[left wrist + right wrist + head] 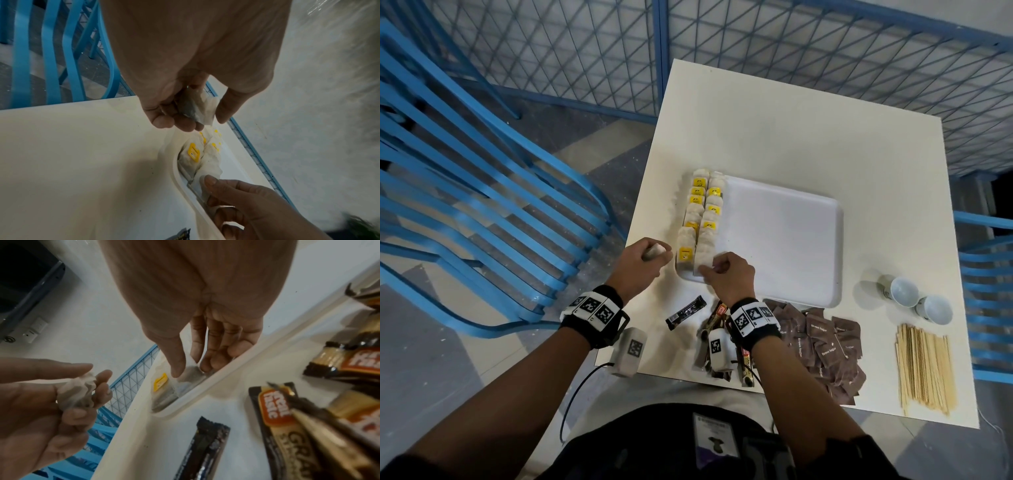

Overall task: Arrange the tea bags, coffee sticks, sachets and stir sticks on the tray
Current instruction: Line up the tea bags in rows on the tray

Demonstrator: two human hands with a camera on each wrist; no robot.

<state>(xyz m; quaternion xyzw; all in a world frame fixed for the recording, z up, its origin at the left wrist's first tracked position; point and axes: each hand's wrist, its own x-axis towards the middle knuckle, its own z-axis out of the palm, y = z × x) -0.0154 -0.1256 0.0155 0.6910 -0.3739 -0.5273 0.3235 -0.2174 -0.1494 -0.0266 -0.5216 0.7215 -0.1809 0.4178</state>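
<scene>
**Tea bags lined along the tray's left edge, both hands at the near corner**

Nearest the person, at the front of the white tabletop (774, 137), lie a loose heap of coffee sticks (717, 317) partly under the right wrist, one black coffee stick (686, 312) apart to the left, a pile of brown sugar sachets (825, 346) too overlapped to count, and a bundle of wooden stir sticks (924, 368) close to the right front edge.

Just beyond, the right hand (729, 277) pinches the nearest tea bag (705, 257) of the right-hand row between thumb and fingertips at the tray's near left corner. The left hand (640, 265), just left of the tray and over the tabletop's left edge, has its grip curled round one crumpled tea bag (197, 107).

The white tray (784, 240) holds two overlapping rows of tea bags (703, 205) along its left rim, pale paper with yellow tags; about a dozen, though the overlap hides the exact count. The remainder of the tray surface is bare.

Two white cups (916, 299) lie tipped on their sides near the right edge. Further back the tabletop is open up to a blue mesh fence (825, 51).
</scene>
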